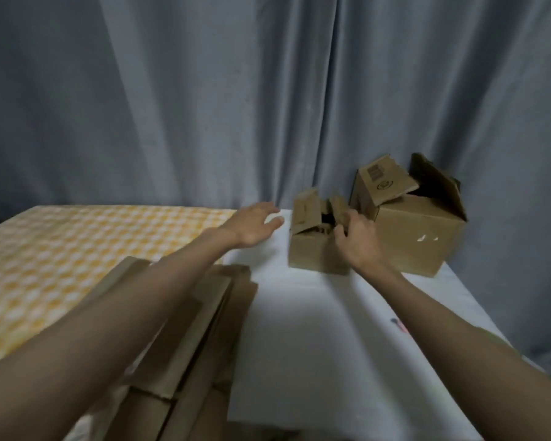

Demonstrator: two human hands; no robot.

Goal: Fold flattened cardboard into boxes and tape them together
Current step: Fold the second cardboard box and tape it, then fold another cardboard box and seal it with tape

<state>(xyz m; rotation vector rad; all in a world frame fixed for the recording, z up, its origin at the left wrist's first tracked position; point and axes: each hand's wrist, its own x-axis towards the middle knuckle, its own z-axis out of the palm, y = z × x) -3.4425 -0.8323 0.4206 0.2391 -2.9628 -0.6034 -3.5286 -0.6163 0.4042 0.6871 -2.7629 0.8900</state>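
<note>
A small brown cardboard box stands on the white table at the far middle, its top flaps raised and partly folded in. My right hand grips the box's right top flap, fingers curled over its edge. My left hand hovers just left of the box with fingers relaxed and spread, holding nothing. A pile of flattened cardboard lies near me on the left, partly under my left forearm.
A larger cardboard box with loose, open flaps stands right behind the small one, against the grey curtain. A yellow checked cloth covers the surface to the left. The table's right edge runs down at the right.
</note>
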